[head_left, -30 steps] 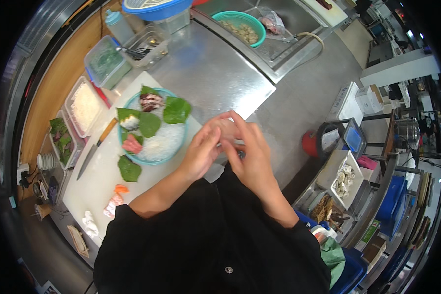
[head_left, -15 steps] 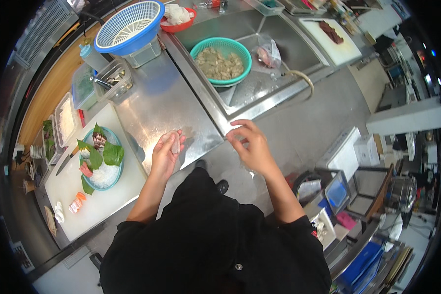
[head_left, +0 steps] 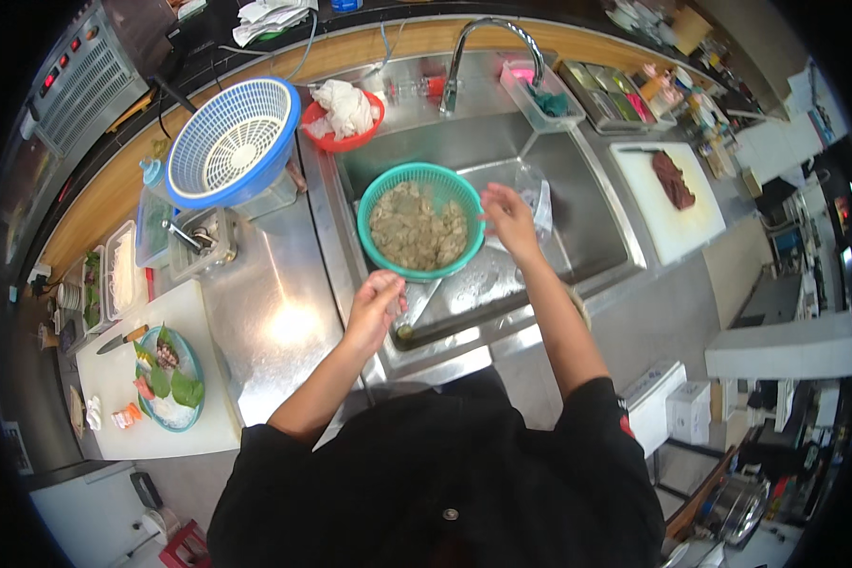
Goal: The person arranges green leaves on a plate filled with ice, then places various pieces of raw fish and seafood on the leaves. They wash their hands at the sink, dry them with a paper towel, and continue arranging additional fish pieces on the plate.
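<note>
A green basket [head_left: 362, 227] of wet grey-brown pieces, perhaps shellfish meat, stands in the steel sink [head_left: 577, 237]. Close to its near rim is my left hand [head_left: 377, 308], fingers curled together; a pale bit shows at the fingertips, too small to name. My right hand [head_left: 511, 222] hangs over the sink at the basket's right rim. Its fingers are loosely apart and appear to hold nothing; whether they touch the rim I cannot tell. Behind that hand lies a clear plastic bag [head_left: 542, 206], partly hidden.
A blue-and-white colander [head_left: 232, 137] and a red bowl [head_left: 364, 135] with white cloth stand left of the sink. On the left cutting board [head_left: 213, 379] are a knife [head_left: 123, 339] and a garnished blue bowl [head_left: 197, 364]. A faucet [head_left: 452, 66] arches behind; dark meat [head_left: 672, 180] lies right.
I have moved up to the sink. Both hands have gone from before the counter to beside the green basket. The pale translucent slice seen in my left hand is no longer clearly visible.
</note>
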`<state>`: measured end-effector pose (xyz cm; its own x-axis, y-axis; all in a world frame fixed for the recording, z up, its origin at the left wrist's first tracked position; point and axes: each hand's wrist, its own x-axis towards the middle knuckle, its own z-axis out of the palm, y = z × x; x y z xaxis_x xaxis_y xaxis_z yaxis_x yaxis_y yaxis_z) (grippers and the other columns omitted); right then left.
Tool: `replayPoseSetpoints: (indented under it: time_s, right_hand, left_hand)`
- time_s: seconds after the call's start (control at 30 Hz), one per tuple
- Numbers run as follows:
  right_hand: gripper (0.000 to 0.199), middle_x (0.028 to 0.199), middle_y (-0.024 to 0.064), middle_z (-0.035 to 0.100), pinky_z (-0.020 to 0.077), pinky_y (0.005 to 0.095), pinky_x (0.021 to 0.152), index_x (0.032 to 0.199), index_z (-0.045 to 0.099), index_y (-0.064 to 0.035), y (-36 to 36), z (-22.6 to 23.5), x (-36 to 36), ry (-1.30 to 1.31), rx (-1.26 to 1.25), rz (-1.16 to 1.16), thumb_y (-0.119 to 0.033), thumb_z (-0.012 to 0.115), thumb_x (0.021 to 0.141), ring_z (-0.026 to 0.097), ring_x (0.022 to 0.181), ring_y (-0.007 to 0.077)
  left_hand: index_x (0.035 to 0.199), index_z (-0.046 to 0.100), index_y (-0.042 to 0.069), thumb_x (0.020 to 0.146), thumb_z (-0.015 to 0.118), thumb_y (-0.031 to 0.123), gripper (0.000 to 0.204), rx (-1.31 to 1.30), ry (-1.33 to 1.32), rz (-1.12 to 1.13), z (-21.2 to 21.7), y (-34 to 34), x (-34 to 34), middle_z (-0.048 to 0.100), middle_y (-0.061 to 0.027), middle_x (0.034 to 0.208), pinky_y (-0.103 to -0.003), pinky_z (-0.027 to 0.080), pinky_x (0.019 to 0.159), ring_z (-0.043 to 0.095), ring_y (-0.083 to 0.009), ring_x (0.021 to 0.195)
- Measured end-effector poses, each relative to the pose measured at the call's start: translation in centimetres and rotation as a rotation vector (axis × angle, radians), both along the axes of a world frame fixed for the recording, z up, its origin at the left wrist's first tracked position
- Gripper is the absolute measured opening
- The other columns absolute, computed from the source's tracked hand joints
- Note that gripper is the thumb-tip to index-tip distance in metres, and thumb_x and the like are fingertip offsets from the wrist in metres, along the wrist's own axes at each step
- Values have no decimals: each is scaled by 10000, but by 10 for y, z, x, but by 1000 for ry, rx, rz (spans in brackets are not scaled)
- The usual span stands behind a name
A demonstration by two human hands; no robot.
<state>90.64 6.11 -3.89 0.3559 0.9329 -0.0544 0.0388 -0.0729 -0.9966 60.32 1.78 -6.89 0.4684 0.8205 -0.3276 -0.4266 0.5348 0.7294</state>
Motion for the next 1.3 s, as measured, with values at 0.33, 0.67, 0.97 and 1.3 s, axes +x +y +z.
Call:
replayPoseSetpoints:
  time_s: [0.33, 0.67, 0.97, 1.3]
  right_hand:
    - [672, 1700, 220, 186, 435, 452, 1145, 1458, 546, 1, 276, -94, 40, -1017, -51, 912, -284, 751, 886, 520, 1383, 396]
    - [400, 1206, 102, 703, 583, 373, 861, 1294, 644, -30, 192, -123, 214, 613, -166, 56, -346, 628, 1049, 694, 1019, 196]
    - [254, 1146, 43, 697, 575, 328, 802, 1204, 624, -99, 222, -118, 225, 772, -13, -68, -274, 675, 1027, 679, 1018, 149]
    - [235, 1105, 93, 725, 572, 357, 865, 1223, 596, -50, 210, -138, 204, 754, -44, -285, -160, 665, 1026, 710, 970, 176]
  left_hand:
    - [1186, 617, 55, 1024, 681, 264, 272, -235, 70, 526, -19, 22, 130, 677, -77, 1048, -328, 553, 748, 669, -180, 851]
    - [1253, 703, 1, 1025, 680, 283, 363, 253, 349, 100, -69, 283, 371, 689, -72, 1226, -333, 553, 877, 670, -187, 1109]
    - [1247, 734, 74, 1019, 630, 215, 287, 938, 991, 179, -85, 315, 430, 728, -143, 1075, -303, 545, 825, 713, -241, 954]
    - [1155, 739, 20, 964, 749, 294, 334, 429, 768, 132, -75, 292, 405, 757, -89, 1000, -307, 567, 766, 705, -139, 868]
